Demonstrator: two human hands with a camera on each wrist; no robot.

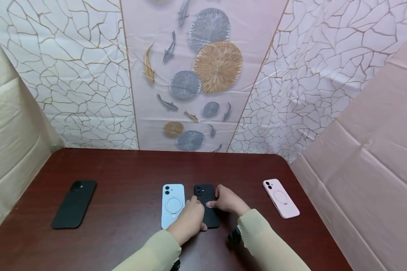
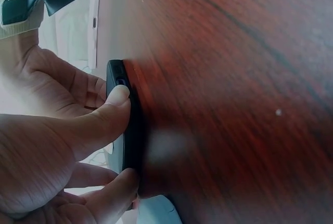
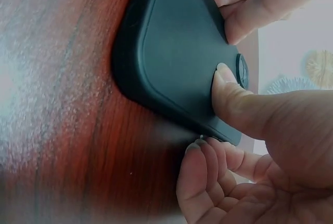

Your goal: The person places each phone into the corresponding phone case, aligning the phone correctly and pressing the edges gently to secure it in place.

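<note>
A black phone (image 1: 211, 218) lies back up on the table between both hands, its camera end away from me. With its thumb at the near end and fingers along the left edge, my left hand (image 1: 188, 219) grips it. My right hand (image 1: 228, 200) pinches its right side, the thumb on the back and fingers curled at the edge, as the right wrist view shows. Just left of it, a light blue phone (image 1: 167, 210) with a ring on its back is partly covered by the left hand. The black phone's left edge is partly hidden in the head view.
On the far left of the dark red-brown table (image 1: 129, 210) lies a dark phone (image 1: 75, 207), angled. A pink phone (image 1: 282, 197) with a ring lies at the right, near the table's edge. Patterned cloth (image 1: 220, 124) hangs behind the table.
</note>
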